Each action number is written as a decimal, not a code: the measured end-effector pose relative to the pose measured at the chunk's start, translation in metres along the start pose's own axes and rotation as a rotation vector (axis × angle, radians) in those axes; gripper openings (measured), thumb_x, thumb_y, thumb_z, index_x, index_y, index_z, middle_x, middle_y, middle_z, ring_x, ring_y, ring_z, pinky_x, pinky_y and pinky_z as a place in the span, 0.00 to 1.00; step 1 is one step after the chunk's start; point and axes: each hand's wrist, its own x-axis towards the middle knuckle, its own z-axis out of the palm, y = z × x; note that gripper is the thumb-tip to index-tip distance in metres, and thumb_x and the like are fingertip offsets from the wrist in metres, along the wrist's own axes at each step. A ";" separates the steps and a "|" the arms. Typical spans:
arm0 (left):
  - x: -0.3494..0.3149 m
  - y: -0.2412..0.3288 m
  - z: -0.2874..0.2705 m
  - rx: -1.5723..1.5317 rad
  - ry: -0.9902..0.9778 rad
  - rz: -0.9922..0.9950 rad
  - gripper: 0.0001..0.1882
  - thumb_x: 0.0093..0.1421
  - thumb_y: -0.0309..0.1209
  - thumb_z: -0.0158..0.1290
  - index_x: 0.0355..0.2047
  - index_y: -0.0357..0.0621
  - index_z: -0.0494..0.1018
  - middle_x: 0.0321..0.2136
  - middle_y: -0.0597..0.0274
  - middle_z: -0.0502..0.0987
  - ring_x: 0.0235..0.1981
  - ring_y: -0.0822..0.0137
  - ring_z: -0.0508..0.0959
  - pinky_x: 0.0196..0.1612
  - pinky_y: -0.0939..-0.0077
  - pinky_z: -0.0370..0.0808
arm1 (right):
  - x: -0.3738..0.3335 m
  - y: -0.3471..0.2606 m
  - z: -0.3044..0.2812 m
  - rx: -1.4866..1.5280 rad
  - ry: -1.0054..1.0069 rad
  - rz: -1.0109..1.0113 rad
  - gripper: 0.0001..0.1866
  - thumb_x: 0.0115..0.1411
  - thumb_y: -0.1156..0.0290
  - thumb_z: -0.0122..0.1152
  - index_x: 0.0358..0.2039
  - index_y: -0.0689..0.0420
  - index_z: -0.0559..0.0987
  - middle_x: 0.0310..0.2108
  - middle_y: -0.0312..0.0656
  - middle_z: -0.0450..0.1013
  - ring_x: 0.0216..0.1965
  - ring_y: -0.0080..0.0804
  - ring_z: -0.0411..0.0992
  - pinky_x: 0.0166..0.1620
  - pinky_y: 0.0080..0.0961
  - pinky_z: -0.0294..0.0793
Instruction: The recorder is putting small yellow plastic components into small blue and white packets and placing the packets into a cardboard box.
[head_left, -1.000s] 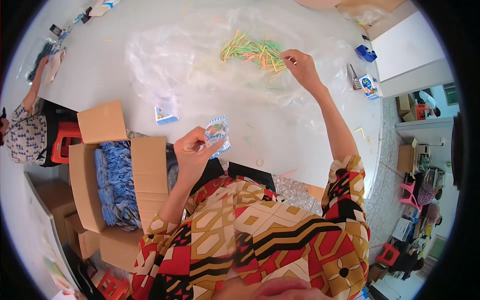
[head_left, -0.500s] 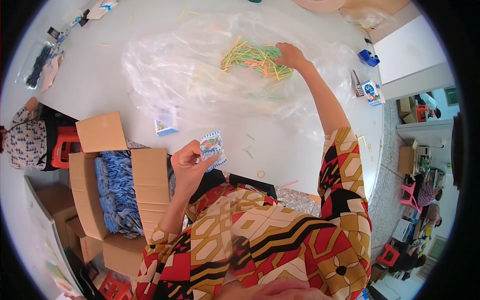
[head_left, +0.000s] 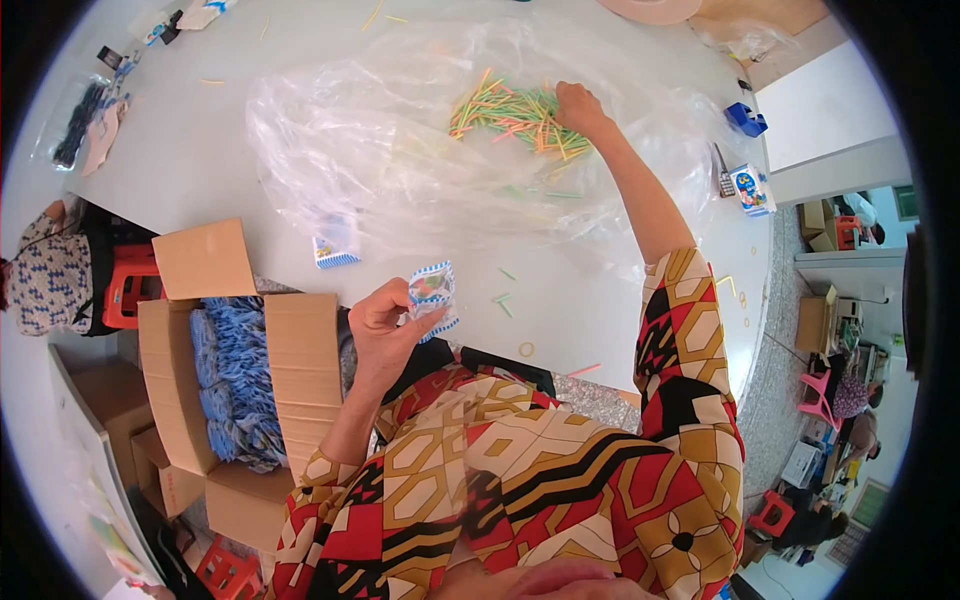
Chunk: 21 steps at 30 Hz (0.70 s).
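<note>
My left hand [head_left: 382, 322] pinches a small see-through packet [head_left: 433, 297] with blue-and-white striped ends, held up over the table's near edge. Something coloured shows inside the packet. At the far side, my right hand [head_left: 582, 108] reaches to the right end of a heap of thin coloured sticks [head_left: 510, 112], green, yellow, orange and pink. Its fingers are drawn together against the heap; whatever lies between the tips is hidden. Beneath the heap spreads a crumpled, see-through plastic sheet or bag [head_left: 350, 160].
An open cardboard box [head_left: 302, 375] full of blue packets [head_left: 240, 375] stands at my left. On the table [head_left: 450, 270] are a blue-and-white packet [head_left: 337, 245], loose green stick pieces [head_left: 503, 303], a rubber band [head_left: 527, 350], a blue tape dispenser [head_left: 745, 120] and a small carton [head_left: 753, 190]. A person [head_left: 55, 275] sits at far left.
The view has shifted slightly. My right hand stays at the heap with its fingers a little more bunched, and my left hand still holds the packet, tilted slightly differently.
</note>
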 end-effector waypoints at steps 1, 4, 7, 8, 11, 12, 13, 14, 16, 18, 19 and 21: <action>0.000 0.000 0.000 0.001 0.001 0.000 0.10 0.47 0.11 0.58 0.22 0.36 0.69 0.24 0.69 0.70 0.27 0.80 0.67 0.32 0.84 0.65 | 0.001 0.001 0.002 -0.005 0.025 -0.005 0.15 0.45 0.75 0.56 0.36 0.63 0.73 0.37 0.56 0.73 0.41 0.53 0.72 0.43 0.43 0.74; 0.000 0.000 0.001 -0.004 -0.004 -0.004 0.10 0.47 0.11 0.58 0.22 0.36 0.69 0.23 0.69 0.70 0.27 0.80 0.67 0.32 0.85 0.65 | 0.001 0.009 0.010 -0.012 0.145 -0.105 0.11 0.47 0.73 0.57 0.31 0.64 0.75 0.33 0.55 0.74 0.37 0.54 0.74 0.39 0.42 0.76; 0.001 0.000 0.002 0.024 -0.026 0.024 0.10 0.47 0.12 0.58 0.22 0.36 0.69 0.23 0.70 0.70 0.27 0.80 0.67 0.31 0.85 0.65 | 0.002 0.027 0.018 0.061 0.259 -0.155 0.11 0.43 0.74 0.57 0.30 0.63 0.77 0.33 0.53 0.75 0.37 0.53 0.73 0.39 0.43 0.74; 0.000 -0.002 0.001 0.019 -0.016 0.012 0.10 0.47 0.12 0.58 0.22 0.36 0.69 0.23 0.70 0.70 0.27 0.80 0.67 0.31 0.85 0.65 | 0.000 0.025 0.013 0.065 0.257 -0.159 0.11 0.43 0.74 0.57 0.30 0.63 0.77 0.33 0.53 0.75 0.37 0.53 0.73 0.39 0.43 0.74; -0.003 -0.002 0.001 0.014 -0.010 0.005 0.09 0.47 0.12 0.58 0.21 0.36 0.69 0.23 0.70 0.70 0.26 0.81 0.67 0.31 0.85 0.64 | -0.014 0.025 -0.009 0.126 0.143 -0.064 0.11 0.43 0.71 0.59 0.28 0.62 0.78 0.25 0.49 0.75 0.30 0.44 0.75 0.35 0.36 0.75; -0.003 -0.002 0.003 0.010 -0.018 0.004 0.09 0.47 0.12 0.58 0.21 0.36 0.69 0.23 0.70 0.70 0.26 0.81 0.66 0.31 0.85 0.64 | -0.020 0.034 -0.013 0.340 0.097 0.003 0.12 0.43 0.69 0.60 0.29 0.61 0.78 0.23 0.45 0.74 0.28 0.37 0.75 0.33 0.31 0.74; -0.004 -0.001 0.004 0.009 -0.029 0.005 0.09 0.47 0.12 0.58 0.21 0.36 0.69 0.23 0.70 0.70 0.26 0.81 0.66 0.31 0.85 0.64 | -0.026 0.042 -0.015 0.555 0.052 0.071 0.12 0.44 0.68 0.61 0.30 0.60 0.79 0.20 0.42 0.73 0.26 0.30 0.74 0.31 0.26 0.74; -0.004 -0.001 0.005 0.010 -0.029 -0.004 0.09 0.47 0.12 0.59 0.21 0.36 0.69 0.23 0.70 0.69 0.26 0.81 0.66 0.31 0.85 0.64 | -0.032 0.043 -0.019 0.556 0.053 0.074 0.12 0.44 0.68 0.61 0.30 0.60 0.79 0.20 0.42 0.73 0.26 0.30 0.74 0.31 0.26 0.74; -0.005 -0.002 0.007 0.011 -0.035 -0.015 0.10 0.47 0.13 0.59 0.21 0.36 0.69 0.23 0.70 0.69 0.26 0.81 0.66 0.31 0.86 0.64 | -0.050 0.047 -0.025 0.775 0.087 0.125 0.11 0.45 0.66 0.63 0.26 0.59 0.79 0.22 0.40 0.74 0.23 0.24 0.73 0.34 0.24 0.73; -0.007 -0.003 0.007 0.002 -0.033 0.000 0.10 0.47 0.13 0.58 0.21 0.36 0.69 0.23 0.71 0.69 0.26 0.81 0.66 0.30 0.86 0.64 | -0.064 0.044 -0.032 0.902 0.146 0.111 0.09 0.48 0.67 0.63 0.28 0.59 0.79 0.21 0.36 0.72 0.23 0.21 0.71 0.32 0.22 0.73; -0.008 -0.003 0.007 0.005 -0.034 -0.001 0.10 0.47 0.13 0.58 0.21 0.36 0.69 0.23 0.71 0.69 0.26 0.81 0.66 0.30 0.86 0.64 | -0.071 0.042 -0.033 1.028 0.201 0.097 0.08 0.51 0.69 0.63 0.31 0.59 0.79 0.19 0.32 0.71 0.22 0.17 0.68 0.30 0.20 0.73; -0.008 -0.001 0.008 0.036 -0.019 -0.019 0.09 0.48 0.13 0.58 0.21 0.36 0.68 0.22 0.71 0.69 0.26 0.81 0.66 0.30 0.86 0.64 | -0.091 0.026 -0.036 1.119 0.245 0.023 0.08 0.52 0.69 0.62 0.32 0.59 0.79 0.19 0.32 0.71 0.22 0.17 0.68 0.30 0.19 0.72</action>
